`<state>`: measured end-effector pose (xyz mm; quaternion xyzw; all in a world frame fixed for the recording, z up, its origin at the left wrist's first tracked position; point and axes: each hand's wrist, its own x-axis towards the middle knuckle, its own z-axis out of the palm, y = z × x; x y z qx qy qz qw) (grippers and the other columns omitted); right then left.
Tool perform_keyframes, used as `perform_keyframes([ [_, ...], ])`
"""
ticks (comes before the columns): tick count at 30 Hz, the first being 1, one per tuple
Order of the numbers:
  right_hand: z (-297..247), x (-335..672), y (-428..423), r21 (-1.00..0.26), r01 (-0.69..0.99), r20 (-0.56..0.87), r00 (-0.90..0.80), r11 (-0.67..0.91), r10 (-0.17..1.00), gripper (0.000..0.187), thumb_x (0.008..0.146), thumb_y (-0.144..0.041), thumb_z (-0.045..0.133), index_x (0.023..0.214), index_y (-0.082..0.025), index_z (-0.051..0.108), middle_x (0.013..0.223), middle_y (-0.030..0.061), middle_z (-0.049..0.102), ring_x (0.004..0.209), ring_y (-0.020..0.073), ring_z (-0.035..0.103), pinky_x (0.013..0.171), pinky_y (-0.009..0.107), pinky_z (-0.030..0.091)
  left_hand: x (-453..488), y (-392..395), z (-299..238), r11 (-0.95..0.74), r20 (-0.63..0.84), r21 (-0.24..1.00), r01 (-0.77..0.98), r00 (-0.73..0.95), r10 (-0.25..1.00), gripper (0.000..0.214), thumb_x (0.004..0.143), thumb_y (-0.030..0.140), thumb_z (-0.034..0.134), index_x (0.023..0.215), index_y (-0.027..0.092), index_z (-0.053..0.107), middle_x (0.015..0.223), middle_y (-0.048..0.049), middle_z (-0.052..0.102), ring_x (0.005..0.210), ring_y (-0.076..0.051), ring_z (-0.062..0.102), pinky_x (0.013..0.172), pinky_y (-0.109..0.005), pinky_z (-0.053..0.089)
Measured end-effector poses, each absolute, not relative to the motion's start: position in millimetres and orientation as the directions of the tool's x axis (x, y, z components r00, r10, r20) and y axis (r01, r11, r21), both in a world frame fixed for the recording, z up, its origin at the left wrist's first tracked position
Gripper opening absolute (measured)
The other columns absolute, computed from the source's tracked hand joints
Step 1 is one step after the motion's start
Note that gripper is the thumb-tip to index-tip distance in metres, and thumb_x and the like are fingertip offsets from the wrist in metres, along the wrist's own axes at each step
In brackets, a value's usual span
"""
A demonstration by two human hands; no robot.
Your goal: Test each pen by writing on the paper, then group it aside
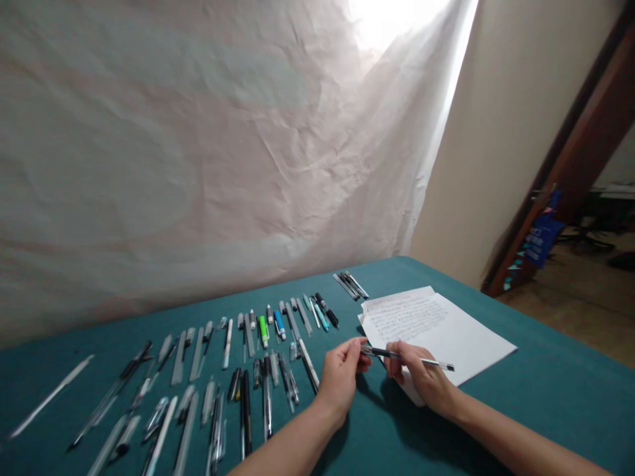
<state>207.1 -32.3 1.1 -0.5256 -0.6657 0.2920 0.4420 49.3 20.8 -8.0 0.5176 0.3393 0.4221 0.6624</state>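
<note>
A pen (380, 352) with a dark front and a clear, pale rear end is held level above the table, in front of the paper. My right hand (421, 375) is closed around the middle of its barrel. At the pen's left end, the thumb and fingers of my left hand (340, 373) pinch together; they cover the tip, so I cannot tell whether a separate part is there. Sheets of white paper (476, 337) lie beyond my right hand, and the top one carries lines of handwriting.
Several pens, caps and pen parts are laid in rows on the green table (278, 301), including a green pen (263, 332) and a blue pen (280, 325). A small group of pens (350, 285) lies near the back edge. A pale sheet (223, 145) hangs behind the table.
</note>
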Motion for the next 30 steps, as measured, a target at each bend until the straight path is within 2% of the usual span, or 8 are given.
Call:
perform_keyframes([
  [6,15.7,214.9,-29.5,-0.85,0.468,0.228,-0.089,0.243,0.97,0.051,0.09,-0.046,0.025,0.063,-0.016,0.056,0.061,0.0026,0.054,0.058,0.0135,0.05,0.06,0.027,0.04,51.4,16.4,-9.6,0.132,-0.024,0.959,-0.252,0.389,0.921,0.045,0.075,0.053,0.051,0.09,0.012,0.061,0.068,-0.0036,0.058,0.067,-0.014,0.054,0.062,-0.024,0.041],
  [11,36.9,239.1,-25.0,-0.859,0.476,0.249,0.069,0.188,0.966,0.029,0.082,-0.045,0.048,0.08,-0.018,0.057,0.061,-0.0003,0.051,0.053,0.0123,0.047,0.049,0.024,0.039,54.4,15.1,-16.6,0.12,-0.025,0.941,-0.316,0.29,0.957,0.048,0.075,0.059,0.046,0.086,0.013,0.055,0.065,-0.0015,0.054,0.063,-0.013,0.053,0.059,-0.024,0.041],
  [13,42.1,249.1,-23.5,-0.799,0.571,0.241,0.016,0.189,0.97,0.027,0.08,-0.044,0.052,0.075,-0.018,0.058,0.06,0.0001,0.053,0.054,0.0127,0.048,0.049,0.024,0.039,53.6,15.4,-17.7,0.107,-0.026,0.941,-0.321,0.246,0.969,0.05,0.075,0.061,0.045,0.085,0.014,0.054,0.065,-0.0016,0.054,0.062,-0.014,0.053,0.059,-0.024,0.041],
  [17,46.7,257.2,-21.2,-0.574,0.767,0.157,-0.239,0.285,0.958,0.021,0.079,-0.039,0.054,0.076,-0.022,0.066,0.067,0.0026,0.062,0.059,0.0154,0.054,0.054,0.025,0.04,50.3,15.3,-14.2,0.067,-0.008,0.946,-0.317,0.182,0.983,0.053,0.073,0.064,0.043,0.084,0.014,0.054,0.065,-0.0022,0.054,0.063,-0.015,0.054,0.06,-0.026,0.042],
  [21,53.1,256.1,-7.1,-0.408,0.843,0.16,-0.313,0.351,0.936,0.018,0.079,-0.036,0.054,0.077,-0.025,0.068,0.072,0.0029,0.065,0.063,0.0167,0.056,0.058,0.026,0.04,47.5,13.9,-8.4,0.028,0.015,0.946,-0.324,0.13,0.991,0.054,0.074,0.063,0.042,0.095,0.014,0.05,0.071,-0.0032,0.055,0.067,-0.016,0.056,0.062,-0.027,0.043],
  [24,60.3,259.6,23.6,-0.322,0.899,0.229,-0.231,0.297,0.946,0.026,0.081,-0.041,0.049,0.082,-0.024,0.068,0.079,0.0047,0.064,0.066,0.0169,0.057,0.059,0.025,0.04,46.5,11.6,-6.5,0.028,0.019,0.937,-0.348,0.13,0.991,0.056,0.076,0.061,0.043,0.108,0.014,0.041,0.077,-0.004,0.054,0.071,-0.016,0.056,0.064,-0.027,0.044],
  [27,62.8,264.9,67.1,-0.259,0.956,0.284,-0.058,0.135,0.957,0.031,0.081,-0.042,0.048,0.077,-0.021,0.069,0.079,0.0069,0.064,0.065,0.0168,0.057,0.06,0.025,0.039,45.9,8.4,-6.1,0.029,0.038,0.937,-0.348,0.184,0.982,0.053,0.077,0.06,0.041,0.105,0.015,0.042,0.078,-0.0041,0.053,0.071,-0.016,0.056,0.064,-0.027,0.044],
  [30,57.9,265.9,106.5,-0.248,0.961,0.186,0.173,-0.124,0.967,0.031,0.078,-0.041,0.051,0.067,-0.019,0.069,0.066,0.0074,0.065,0.063,0.018,0.058,0.056,0.024,0.037,45.7,6.6,-6.1,0.037,0.041,0.938,-0.344,0.218,0.975,0.052,0.076,0.063,0.041,0.099,0.016,0.044,0.075,-0.0034,0.052,0.069,-0.016,0.056,0.063,-0.027,0.043],
])
